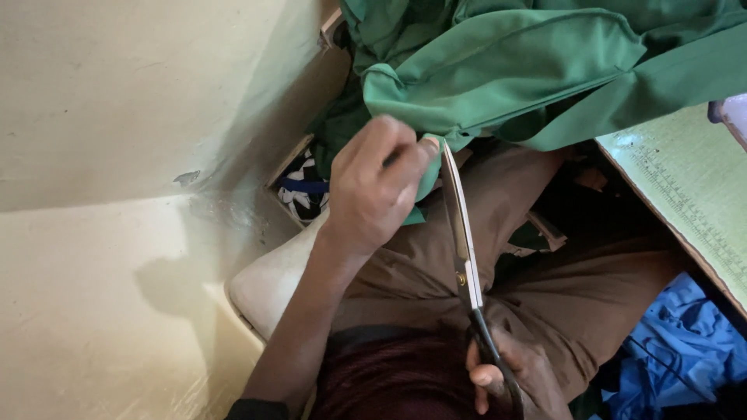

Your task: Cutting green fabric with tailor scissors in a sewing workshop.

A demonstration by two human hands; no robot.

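My left hand (373, 187) pinches an edge of green cloth (498, 70) that hangs down from the table onto my lap. My right hand (510, 373) grips the black handles of a long pair of scissors (461, 225). The steel blades point up toward the pinched edge, their tip right beside my left thumb. Brown trousers (545, 272) cover my lap under both hands.
A pale cream wall (117, 155) fills the left side. A white chair seat (268, 284) shows under my left forearm. A green cutting mat with ruler marks (692, 187) lies on the table at right. Blue cloth (677, 350) is bunched at lower right. Black-and-white patterned fabric (299, 194) sits by the wall.
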